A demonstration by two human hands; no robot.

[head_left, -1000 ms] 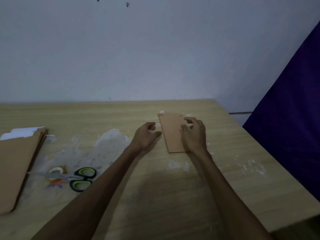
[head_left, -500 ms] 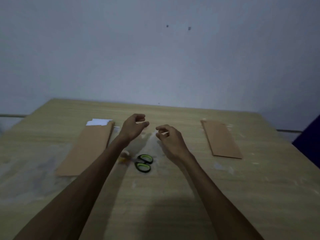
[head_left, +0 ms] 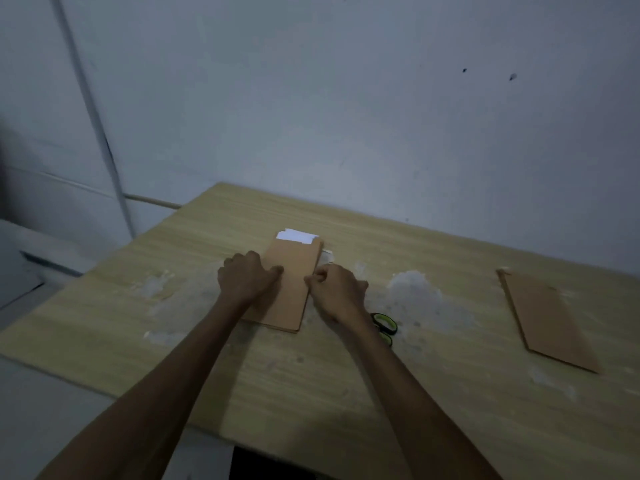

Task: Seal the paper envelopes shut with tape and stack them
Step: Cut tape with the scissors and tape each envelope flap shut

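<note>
Two hands: I see both at the pile of brown envelopes (head_left: 290, 289), one on each long side.
Left fingers: the left hand (head_left: 246, 277) lies knuckles up on the pile's left edge; its fingers curl down over that edge and the thumb presses flat on the top envelope.
Right fingers: the right hand (head_left: 337, 289) sits at the pile's right edge with its fingers curled tight together; I cannot tell whether they pinch the top envelope's edge or only touch it.
Arms: both forearms reach in from the near edge and narrow toward the pile, the left one crossing the pile's near left corner.
Pile: it lies lengthwise, near to far, left of the table's middle, with white paper (head_left: 297, 235) sticking out of its far end.
Edges and room: I see bare wooden table (head_left: 104, 323) left of the pile up to the left edge, and open top beyond the far end as far as the wall (head_left: 346, 116).
Right side: a worn whitish patch (head_left: 414, 292) lies just right of the right hand.
In the way: scissors (head_left: 383, 323) with green-lined handles lie close beside the right wrist, partly hidden by it.
Set apart: one sealed brown envelope (head_left: 547, 318) lies flat, well apart, toward the right edge.
</note>
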